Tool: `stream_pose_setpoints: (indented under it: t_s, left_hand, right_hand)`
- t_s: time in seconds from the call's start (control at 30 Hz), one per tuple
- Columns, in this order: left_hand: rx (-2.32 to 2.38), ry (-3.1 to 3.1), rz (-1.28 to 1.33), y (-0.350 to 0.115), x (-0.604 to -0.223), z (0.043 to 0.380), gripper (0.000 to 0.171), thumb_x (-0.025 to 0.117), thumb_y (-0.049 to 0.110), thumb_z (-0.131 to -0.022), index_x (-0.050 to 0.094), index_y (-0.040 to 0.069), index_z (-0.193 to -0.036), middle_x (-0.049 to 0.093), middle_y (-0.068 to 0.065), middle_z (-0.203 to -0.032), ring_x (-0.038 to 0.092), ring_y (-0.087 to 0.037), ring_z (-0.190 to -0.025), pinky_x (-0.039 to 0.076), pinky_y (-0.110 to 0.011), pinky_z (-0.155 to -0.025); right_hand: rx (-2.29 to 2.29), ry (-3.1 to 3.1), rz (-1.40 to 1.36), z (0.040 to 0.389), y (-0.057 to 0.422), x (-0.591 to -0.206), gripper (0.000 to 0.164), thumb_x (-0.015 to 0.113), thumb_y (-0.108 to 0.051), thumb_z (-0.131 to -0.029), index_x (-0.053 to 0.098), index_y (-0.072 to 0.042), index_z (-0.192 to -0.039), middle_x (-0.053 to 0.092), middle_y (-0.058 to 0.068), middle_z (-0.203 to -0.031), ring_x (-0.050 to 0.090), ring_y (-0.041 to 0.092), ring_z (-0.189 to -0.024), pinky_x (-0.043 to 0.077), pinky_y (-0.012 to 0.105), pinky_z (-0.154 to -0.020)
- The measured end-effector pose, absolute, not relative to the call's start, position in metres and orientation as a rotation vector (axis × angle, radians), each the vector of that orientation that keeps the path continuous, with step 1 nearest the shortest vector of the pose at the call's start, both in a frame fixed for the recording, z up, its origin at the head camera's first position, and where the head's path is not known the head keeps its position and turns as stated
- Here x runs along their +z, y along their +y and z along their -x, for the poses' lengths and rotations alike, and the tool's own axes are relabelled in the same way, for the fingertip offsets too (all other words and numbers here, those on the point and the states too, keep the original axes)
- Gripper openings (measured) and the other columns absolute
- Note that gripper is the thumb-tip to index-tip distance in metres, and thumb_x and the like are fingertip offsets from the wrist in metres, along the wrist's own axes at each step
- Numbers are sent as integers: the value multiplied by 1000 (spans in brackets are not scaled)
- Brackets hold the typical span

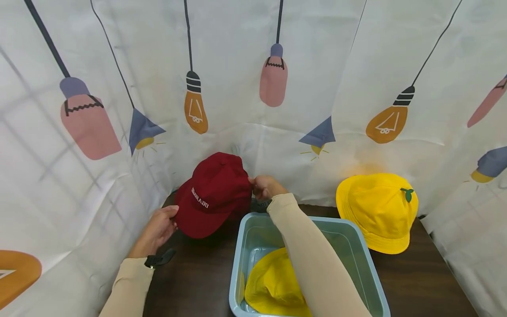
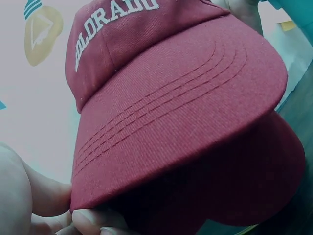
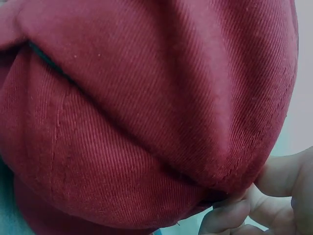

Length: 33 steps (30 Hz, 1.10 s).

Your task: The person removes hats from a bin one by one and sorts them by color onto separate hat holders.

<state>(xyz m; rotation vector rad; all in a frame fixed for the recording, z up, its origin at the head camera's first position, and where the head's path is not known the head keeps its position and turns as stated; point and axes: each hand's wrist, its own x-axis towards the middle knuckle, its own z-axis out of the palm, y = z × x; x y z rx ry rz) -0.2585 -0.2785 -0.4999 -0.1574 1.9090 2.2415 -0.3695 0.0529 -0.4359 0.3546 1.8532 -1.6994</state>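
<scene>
A dark red baseball cap [image 1: 215, 189] with white COLORADO lettering is held up between both hands near the back curtain. My left hand [image 1: 160, 226] pinches the side edge of its brim [image 2: 186, 112] between thumb and fingers. At the cap's back edge, my right hand [image 1: 266, 187] pinches the fabric [image 3: 146, 98], which hangs in folds. Below the brim in the left wrist view shows another rounded piece of red cloth [image 2: 264, 166]. The right forearm reaches across a light blue plastic bin [image 1: 236, 264], in which a yellow hat [image 1: 273, 281] lies.
Another yellow bucket hat [image 1: 372, 202] with a small green sprout sits right of the bin, by the curtain. A white curtain [image 1: 237, 53] printed with lamps encloses the back and sides of the dark wooden table [image 1: 186, 277]. A dark band [image 1: 158, 259] circles the left wrist.
</scene>
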Motion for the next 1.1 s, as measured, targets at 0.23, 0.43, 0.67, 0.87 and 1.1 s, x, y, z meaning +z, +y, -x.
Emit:
stream_pose_setpoints:
  t_s: [0.23, 0.43, 0.67, 0.87, 1.1]
  left_hand:
    - [2216, 1893, 226, -274, -498, 263, 28, 33, 13, -111, 58, 19, -98, 57, 11, -84, 47, -6, -70, 42, -23, -67]
    - [2195, 1870, 229, -272, -501, 266, 31, 31, 13, -111, 58, 20, -98, 56, 11, -83, 44, -7, -70, 40, -25, -66]
    - [1845, 2297, 347, -267, -487, 257, 34, 30, 28, -112, 48, 2, -125, 52, 2, -85, 51, -11, -71, 49, -27, -65]
    - [1384, 2989, 276, -260, -459, 242, 51, 32, 31, -110, 47, -14, -132, 60, -32, -104, 62, -45, -95, 50, -54, -84]
    - [1396, 3310, 85, -239, -417, 217, 41, 42, 23, -107, 55, -10, -128, 58, -26, -107, 56, -41, -98, 43, -54, -86]
  right_hand:
    - [-1623, 1909, -329, 372, 56, -437, 45, 52, -26, -107, 47, -13, -64, 39, 1, -62, 33, 14, -55, 30, 23, -50]
    - [-1669, 1845, -335, 371, 56, -436, 47, 47, -21, -108, 42, -14, -62, 36, -1, -59, 30, 13, -54, 28, 24, -50]
    - [-1731, 1885, -395, 364, 62, -426, 21, 50, -24, -106, 65, -10, -108, 66, 5, -114, 59, 23, -107, 38, 25, -60]
    - [-1563, 2302, -258, 353, 75, -381, 52, 42, -38, -109, 42, -7, -151, 48, 13, -151, 49, 33, -136, 52, 41, -95]
    - [-1339, 2730, 80, 320, 93, -329, 50, 41, -42, -108, 43, -9, -146, 52, 13, -143, 52, 31, -131, 45, 49, -108]
